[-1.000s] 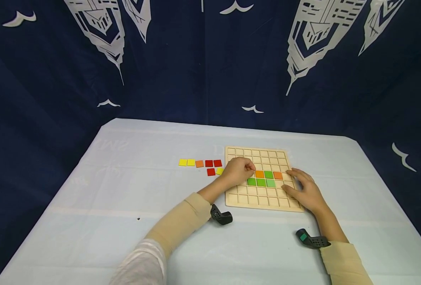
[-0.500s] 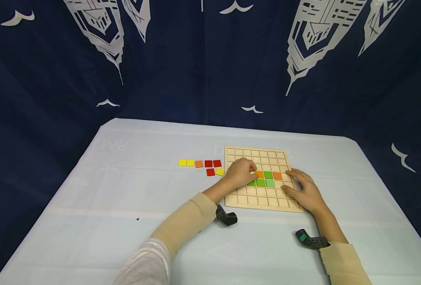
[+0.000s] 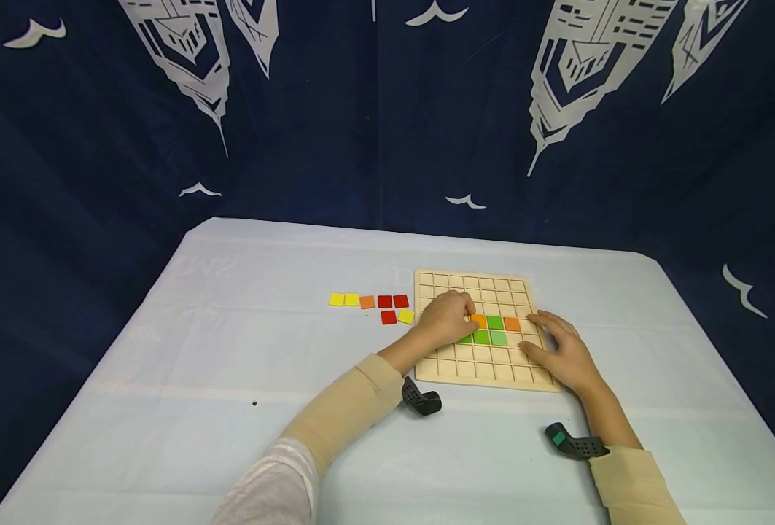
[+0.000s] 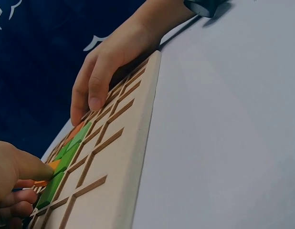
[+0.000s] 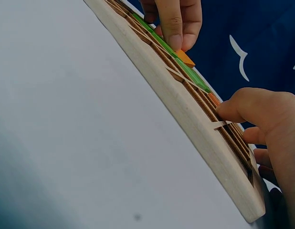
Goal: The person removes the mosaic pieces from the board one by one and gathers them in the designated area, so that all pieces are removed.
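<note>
On the board [image 3: 481, 370] we see 5 tiles [image 3: 499, 338] set, the left hand [image 3: 445, 319] pinching an orange tile [image 5: 186, 58], the right hand [image 3: 566, 353] resting loosely, and 7 tiles [image 3: 385, 301] seemingly left on the table [image 3: 164, 408].

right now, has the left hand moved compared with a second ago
Yes, slightly: in the head view, the left hand is further right over the wooden board, towards the right hand.

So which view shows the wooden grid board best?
Head: the wooden grid board shows nearly whole from above, left hand and right hand covering parts. Left wrist: only part, steeply slanted. Right wrist: nearly edge-on.
</note>
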`<move>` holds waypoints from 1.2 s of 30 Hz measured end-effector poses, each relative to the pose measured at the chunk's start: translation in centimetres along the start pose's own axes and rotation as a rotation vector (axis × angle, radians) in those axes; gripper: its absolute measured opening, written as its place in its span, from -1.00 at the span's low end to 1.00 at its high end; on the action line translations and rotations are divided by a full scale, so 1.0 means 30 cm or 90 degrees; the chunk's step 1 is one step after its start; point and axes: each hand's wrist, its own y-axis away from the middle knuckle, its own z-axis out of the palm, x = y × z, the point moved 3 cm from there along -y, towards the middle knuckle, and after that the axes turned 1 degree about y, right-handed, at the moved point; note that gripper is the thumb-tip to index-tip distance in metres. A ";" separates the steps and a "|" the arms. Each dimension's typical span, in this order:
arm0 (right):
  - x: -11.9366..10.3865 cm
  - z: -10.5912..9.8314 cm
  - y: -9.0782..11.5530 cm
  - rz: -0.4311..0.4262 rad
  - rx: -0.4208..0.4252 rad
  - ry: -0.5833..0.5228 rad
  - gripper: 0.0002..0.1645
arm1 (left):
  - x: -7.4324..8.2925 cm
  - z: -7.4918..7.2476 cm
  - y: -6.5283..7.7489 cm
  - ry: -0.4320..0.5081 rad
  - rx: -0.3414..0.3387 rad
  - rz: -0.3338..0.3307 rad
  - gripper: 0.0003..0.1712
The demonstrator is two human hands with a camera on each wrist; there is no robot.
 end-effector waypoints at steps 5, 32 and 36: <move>0.000 -0.001 0.001 0.002 -0.001 -0.003 -0.26 | 0.000 0.007 0.001 0.020 0.010 0.016 -0.78; -0.001 0.000 0.000 -0.002 0.001 0.001 -0.25 | -0.009 0.006 0.004 0.179 0.048 0.023 -0.95; 0.001 0.000 0.000 -0.005 0.003 0.002 -0.26 | -0.016 0.003 0.003 0.219 0.050 -0.001 -0.94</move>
